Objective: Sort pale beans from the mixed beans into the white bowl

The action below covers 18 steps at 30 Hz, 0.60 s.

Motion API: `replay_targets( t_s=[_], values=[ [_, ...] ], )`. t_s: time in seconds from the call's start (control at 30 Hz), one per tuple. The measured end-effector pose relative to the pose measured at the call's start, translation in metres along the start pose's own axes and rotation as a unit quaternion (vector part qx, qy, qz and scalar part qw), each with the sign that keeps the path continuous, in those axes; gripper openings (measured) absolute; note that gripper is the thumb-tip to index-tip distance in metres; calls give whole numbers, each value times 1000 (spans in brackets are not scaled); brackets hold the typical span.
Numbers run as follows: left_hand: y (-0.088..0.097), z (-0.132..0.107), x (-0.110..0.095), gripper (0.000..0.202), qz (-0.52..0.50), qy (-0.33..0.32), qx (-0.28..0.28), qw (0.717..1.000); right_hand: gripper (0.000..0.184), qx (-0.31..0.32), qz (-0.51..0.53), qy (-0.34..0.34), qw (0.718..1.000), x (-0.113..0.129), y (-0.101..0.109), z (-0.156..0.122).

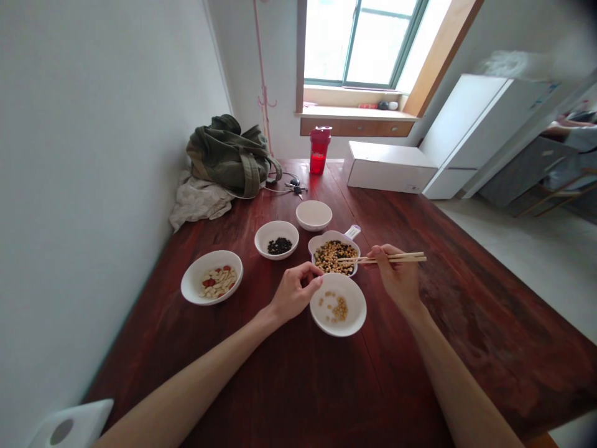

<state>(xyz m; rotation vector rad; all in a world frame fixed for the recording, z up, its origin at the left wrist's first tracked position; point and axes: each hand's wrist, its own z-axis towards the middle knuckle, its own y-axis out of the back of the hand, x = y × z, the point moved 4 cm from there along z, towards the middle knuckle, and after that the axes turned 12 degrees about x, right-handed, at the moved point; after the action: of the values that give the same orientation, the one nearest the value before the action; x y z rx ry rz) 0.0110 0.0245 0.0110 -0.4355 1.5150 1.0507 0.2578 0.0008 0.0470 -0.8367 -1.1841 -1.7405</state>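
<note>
My right hand [397, 277] is closed around a pair of wooden chopsticks [405, 256]. Their tips reach into a white handled dish [311, 246] of mixed yellow and dark beans [333, 252]. My left hand [297, 289] pinches the left rim of a white bowl [357, 317], which holds a small group of yellow beans [341, 308]. This bowl stands right in front of the handled dish. Farther left, another bowl [263, 233] contains black beans [280, 246]. At the far left a bowl [190, 286] holds pale and reddish nuts or beans [218, 283].
Behind the dish is an empty white bowl [314, 214]. A red shaker bottle [319, 150], a white box [389, 167], keys [296, 186] and a green bag [228, 155] on a patterned cloth [198, 199] are at the back of the dark red table [261, 386]. A wall borders the left side.
</note>
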Motion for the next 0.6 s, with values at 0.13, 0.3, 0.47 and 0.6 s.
replay_targets(
  t_s=[0.13, 0.3, 0.47, 0.6],
  values=[
    [0, 0, -2, 21, 1, -5, -2, 1000, 35, -12, -3, 3, 1000, 2, 3, 0],
    [0, 0, -2, 20, 2, 0, -7, 1000, 35, -23, 11, -1, 1000, 2, 5, 1],
    [0, 0, -1, 20, -3, -2, -6, 1000, 34, -26, 20, -10, 999, 1, 7, 1],
    [0, 0, 0, 21, -5, -2, -6, 1000, 35, -5, 12, -8, 1000, 4, 5, 1]
  ],
)
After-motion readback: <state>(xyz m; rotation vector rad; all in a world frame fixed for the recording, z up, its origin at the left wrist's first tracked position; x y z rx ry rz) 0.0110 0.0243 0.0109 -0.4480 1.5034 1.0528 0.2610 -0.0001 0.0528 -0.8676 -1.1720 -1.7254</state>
